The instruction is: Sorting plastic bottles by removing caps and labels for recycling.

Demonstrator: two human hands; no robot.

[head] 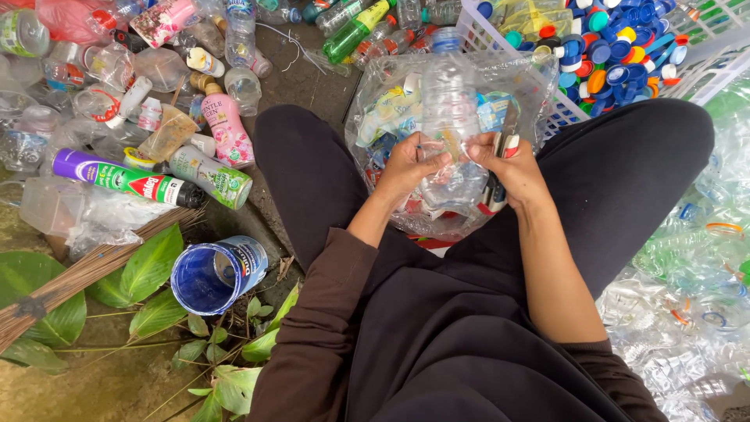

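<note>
both hands on a clear bottle

dark sleeves point(437, 344) fill the near foreground, with knees spread to either side. between the knees the left hand point(406, 168) and right hand point(512, 168) close on a clear bottle point(451, 117) held upright, its blue cap at the top. left fingers curl around the bottle's lower left side; the right hand pinches the right side and also grips a cutter point(500, 176) with a red-and-dark handle against the palm. just behind the bottle sits a clear bag point(383, 117) holding peeled labels. beyond it a white basket point(476, 27) holds coloured caps point(609, 47), mostly blue. crushed clear bottles point(687, 289) pile up on the right. on the left, on the ground, lie mixed containers: a pink bottle point(226, 125), a purple-and-green spray can point(125, 178), a blue tub point(215, 273) on its side with its mouth toward the camera. green leaves point(148, 270) and a broom point(86, 273) lie near the tub.
</note>
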